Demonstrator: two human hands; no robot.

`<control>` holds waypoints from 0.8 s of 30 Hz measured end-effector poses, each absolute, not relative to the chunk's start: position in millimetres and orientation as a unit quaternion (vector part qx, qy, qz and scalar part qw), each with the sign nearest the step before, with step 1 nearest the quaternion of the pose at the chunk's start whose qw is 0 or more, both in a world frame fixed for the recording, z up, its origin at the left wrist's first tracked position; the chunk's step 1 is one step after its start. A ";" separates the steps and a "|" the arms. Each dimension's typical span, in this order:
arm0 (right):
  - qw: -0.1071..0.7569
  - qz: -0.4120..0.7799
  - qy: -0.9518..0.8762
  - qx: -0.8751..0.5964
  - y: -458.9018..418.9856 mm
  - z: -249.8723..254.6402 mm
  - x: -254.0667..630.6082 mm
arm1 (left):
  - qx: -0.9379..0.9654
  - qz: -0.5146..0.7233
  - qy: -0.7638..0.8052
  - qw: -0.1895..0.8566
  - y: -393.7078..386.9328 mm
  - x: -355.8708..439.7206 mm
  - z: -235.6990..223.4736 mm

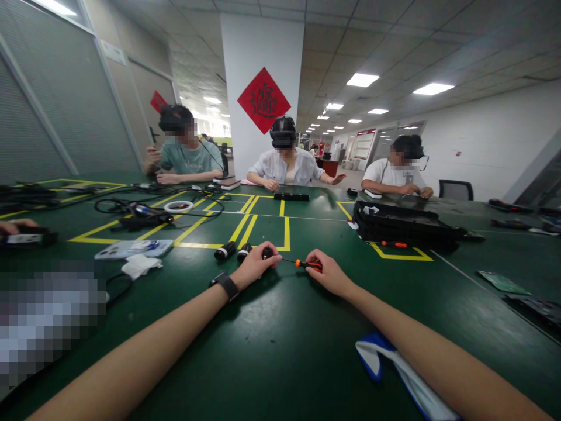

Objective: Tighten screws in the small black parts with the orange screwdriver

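Note:
My right hand (329, 273) grips the orange and black handle of a screwdriver (303, 264). Its thin metal shaft points left, and the tip meets my left hand (258, 263). Between the fingers of that left hand sits a small black cylindrical part (267, 253), mostly covered, so its exact kind does not show. Just left of it, two more black cylinders with pale bands lie on the green table: one black cylinder (225, 251) farther left, the other black cylinder (243, 252) right beside my fingers. A dark watch band circles my left wrist.
Left on the table are a phone (134, 249), a crumpled tissue (141, 266), a white tape roll (178, 207) and cables. A black case (403, 225) stands right, near an orange screwdriver (393, 244). A blue-white cloth (394, 362) lies under my right forearm. Several people sit around the table.

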State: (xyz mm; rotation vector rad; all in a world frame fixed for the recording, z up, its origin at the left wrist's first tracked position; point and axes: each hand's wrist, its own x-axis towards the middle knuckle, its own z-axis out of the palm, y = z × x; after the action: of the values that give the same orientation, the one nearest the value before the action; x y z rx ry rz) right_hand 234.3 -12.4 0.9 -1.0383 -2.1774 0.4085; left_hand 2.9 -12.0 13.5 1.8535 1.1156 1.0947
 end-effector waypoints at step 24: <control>0.340 0.134 -0.841 -0.398 -12.0 1.9 234.4 | 0.716 0.428 0.428 0.349 -12.6 3.1 13.8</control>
State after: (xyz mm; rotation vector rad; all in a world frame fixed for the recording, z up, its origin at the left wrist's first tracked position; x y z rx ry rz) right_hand 234.4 -12.0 1.9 -1.0368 -2.1902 0.3489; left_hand 3.1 -12.6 13.8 1.8543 1.1077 1.1082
